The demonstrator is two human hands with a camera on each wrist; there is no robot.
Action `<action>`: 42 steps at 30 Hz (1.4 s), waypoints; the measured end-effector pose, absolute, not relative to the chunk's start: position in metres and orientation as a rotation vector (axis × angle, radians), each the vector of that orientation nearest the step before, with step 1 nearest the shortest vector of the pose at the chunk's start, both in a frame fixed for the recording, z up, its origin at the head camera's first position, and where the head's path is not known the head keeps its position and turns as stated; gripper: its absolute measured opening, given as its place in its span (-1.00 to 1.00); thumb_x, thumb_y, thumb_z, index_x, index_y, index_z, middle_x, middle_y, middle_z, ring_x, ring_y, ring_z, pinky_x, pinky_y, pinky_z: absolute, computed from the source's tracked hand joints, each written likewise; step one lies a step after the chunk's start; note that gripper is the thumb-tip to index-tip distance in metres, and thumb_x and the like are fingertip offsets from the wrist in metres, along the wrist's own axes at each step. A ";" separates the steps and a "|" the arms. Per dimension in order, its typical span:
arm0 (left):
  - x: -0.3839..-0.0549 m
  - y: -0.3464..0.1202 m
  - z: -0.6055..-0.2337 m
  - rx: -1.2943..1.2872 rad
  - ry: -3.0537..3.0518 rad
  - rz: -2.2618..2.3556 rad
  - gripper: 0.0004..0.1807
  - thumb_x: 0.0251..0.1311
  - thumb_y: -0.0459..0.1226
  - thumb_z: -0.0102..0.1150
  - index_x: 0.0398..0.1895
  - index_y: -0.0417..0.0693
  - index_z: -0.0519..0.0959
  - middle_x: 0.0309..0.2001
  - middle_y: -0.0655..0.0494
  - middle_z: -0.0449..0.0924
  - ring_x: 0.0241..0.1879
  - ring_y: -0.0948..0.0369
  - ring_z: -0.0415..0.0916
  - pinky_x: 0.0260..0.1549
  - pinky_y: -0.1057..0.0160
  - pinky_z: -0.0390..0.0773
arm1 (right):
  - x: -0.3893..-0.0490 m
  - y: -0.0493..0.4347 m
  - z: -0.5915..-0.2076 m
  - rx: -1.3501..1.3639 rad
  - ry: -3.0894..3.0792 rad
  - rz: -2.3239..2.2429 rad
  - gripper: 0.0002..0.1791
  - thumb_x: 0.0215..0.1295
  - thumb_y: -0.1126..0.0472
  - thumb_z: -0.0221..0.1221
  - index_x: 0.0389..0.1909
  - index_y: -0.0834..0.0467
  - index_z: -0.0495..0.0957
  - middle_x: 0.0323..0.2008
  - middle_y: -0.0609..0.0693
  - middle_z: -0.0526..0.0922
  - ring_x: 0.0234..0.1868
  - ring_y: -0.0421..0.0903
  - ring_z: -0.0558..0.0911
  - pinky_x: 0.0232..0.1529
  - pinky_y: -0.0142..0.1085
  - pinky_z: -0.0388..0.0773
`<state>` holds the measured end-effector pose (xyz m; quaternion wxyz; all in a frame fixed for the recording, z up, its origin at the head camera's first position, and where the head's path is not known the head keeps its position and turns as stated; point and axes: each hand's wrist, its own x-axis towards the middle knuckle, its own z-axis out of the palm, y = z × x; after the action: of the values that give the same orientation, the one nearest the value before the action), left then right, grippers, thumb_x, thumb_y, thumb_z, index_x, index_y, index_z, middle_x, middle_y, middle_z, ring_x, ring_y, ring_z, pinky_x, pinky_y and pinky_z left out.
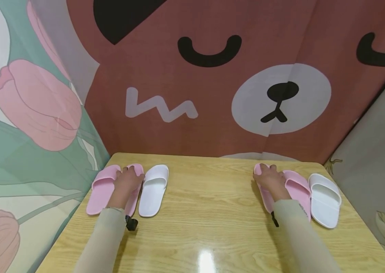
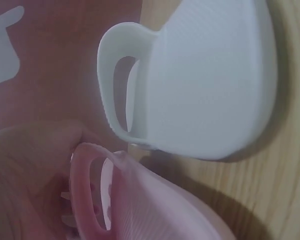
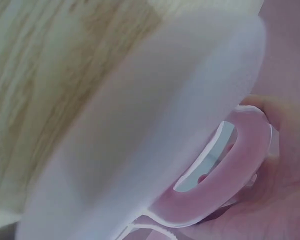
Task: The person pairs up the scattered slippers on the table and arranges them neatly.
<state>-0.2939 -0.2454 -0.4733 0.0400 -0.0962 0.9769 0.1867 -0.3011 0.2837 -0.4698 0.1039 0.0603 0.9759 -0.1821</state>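
Observation:
At the left of the table, my left hand (image 1: 128,181) grips the strap end of a pink slipper (image 1: 132,201). Another pink slipper (image 1: 101,195) lies left of it, and a white slipper (image 1: 152,195) lies right of it. In the left wrist view, the thumb meets the front rim of the pink strap (image 2: 82,185), and fingers show through its opening. My right hand (image 1: 271,182) grips a pink slipper (image 1: 265,197) the same way; its sole edge (image 3: 140,135) looks tilted in the right wrist view. Right of it lie a pink slipper (image 1: 296,185) and a white one (image 1: 326,206).
The wooden table (image 1: 206,212) stretches between the two groups of slippers. A brown bear-print curtain (image 1: 212,132) hangs along its back edge. A tulip-print cloth (image 1: 38,106) borders the left side, and a pale cloth (image 1: 380,132) the right.

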 end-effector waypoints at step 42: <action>-0.288 -0.210 -0.425 -0.190 3.077 0.494 -0.18 0.37 0.10 -0.02 0.45 -0.35 0.24 0.40 -0.47 0.19 0.37 -0.42 0.06 0.20 -0.49 0.22 | -0.304 0.259 -0.440 0.175 2.935 -0.587 -0.14 0.42 -0.13 -0.02 0.59 0.21 0.00 0.45 0.55 -0.03 0.27 0.66 0.16 0.13 0.48 0.23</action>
<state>-0.2878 -0.2096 -0.4250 0.0095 -0.0608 0.9855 0.1582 -0.3040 0.2586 -0.4404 0.0718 0.0582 0.9764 -0.1953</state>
